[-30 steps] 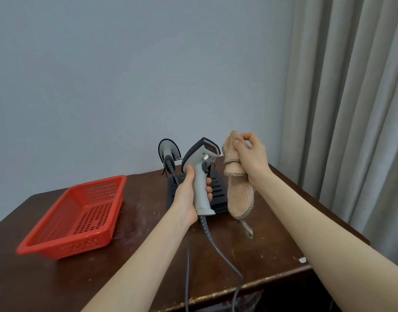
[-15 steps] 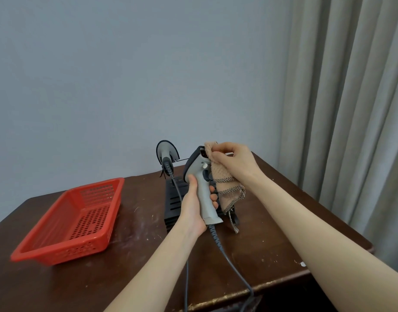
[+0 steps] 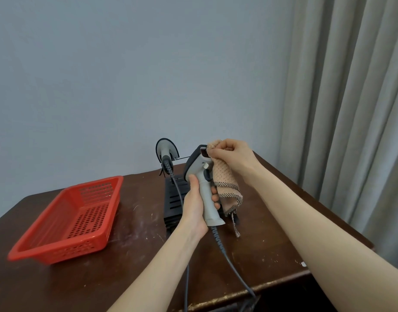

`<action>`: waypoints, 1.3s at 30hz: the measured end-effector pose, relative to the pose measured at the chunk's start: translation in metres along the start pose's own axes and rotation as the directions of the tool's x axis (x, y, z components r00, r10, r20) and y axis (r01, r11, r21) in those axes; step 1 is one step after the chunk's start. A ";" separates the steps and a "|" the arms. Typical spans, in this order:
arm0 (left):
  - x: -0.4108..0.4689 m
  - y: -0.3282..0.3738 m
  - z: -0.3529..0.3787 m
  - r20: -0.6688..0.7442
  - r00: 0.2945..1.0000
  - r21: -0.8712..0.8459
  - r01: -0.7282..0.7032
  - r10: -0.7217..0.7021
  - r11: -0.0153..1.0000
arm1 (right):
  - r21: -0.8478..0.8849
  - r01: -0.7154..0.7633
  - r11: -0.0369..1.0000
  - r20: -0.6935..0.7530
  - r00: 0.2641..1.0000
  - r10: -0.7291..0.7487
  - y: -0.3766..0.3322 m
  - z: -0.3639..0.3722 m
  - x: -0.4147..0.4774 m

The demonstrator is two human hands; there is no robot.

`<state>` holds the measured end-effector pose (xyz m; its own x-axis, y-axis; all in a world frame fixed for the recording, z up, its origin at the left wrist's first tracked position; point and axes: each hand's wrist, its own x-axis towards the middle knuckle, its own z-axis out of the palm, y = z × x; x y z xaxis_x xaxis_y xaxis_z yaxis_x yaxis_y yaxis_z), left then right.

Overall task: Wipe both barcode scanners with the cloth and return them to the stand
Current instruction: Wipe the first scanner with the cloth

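Head view. Left hand (image 3: 194, 206), frame centre: the forearm rises from the bottom edge, with fingers and thumb wrapped round the grey handle of a barcode scanner (image 3: 199, 168), held upright above the table (image 3: 130, 255) with its dark head uppermost. Right hand (image 3: 232, 157): the forearm enters from lower right, and the curled fingers pinch a beige cloth (image 3: 225, 181) against the scanner head. The rest of the cloth hangs right of the handle, its checked hem trailing low. Second scanner (image 3: 166, 149): upright at the rear of the black stand (image 3: 174, 199), just left of the held one; its seating cannot be made out. The stand base is partly hidden behind the left hand. Edges: the table's front edge crosses the lower right, and its right edge runs near the grey curtain (image 3: 351, 109). A red perforated basket (image 3: 65, 252) sits at frame left, apart from the stand with bare scuffed wood between. Count: scanners, two; cables, two, both running toward the front edge; cloth, one; stand, one; basket, one.
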<state>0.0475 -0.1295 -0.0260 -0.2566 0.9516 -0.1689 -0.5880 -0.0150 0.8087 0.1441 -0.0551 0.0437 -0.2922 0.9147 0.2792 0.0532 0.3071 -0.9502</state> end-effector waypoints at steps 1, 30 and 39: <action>0.000 0.000 0.000 0.008 1.000 -0.002 0.005 -0.005 1.000 | 0.018 -0.023 1.000 0.000 1.000 0.023 0.001 -0.002 0.000; 0.003 0.000 0.006 0.034 0.999 -0.014 0.040 -0.040 0.999 | 0.088 -0.207 0.974 -0.050 0.976 0.212 -0.013 -0.013 0.000; 0.002 -0.001 0.007 0.029 0.996 -0.009 0.085 -0.085 0.996 | -0.052 -0.160 0.986 0.088 0.983 0.164 -0.022 -0.021 -0.007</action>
<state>0.0529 -0.1257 -0.0232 -0.1836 0.9579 -0.2207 -0.6149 0.0632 0.7861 0.1653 -0.0629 0.0656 -0.3622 0.9260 0.1066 0.1489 0.1704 -0.9741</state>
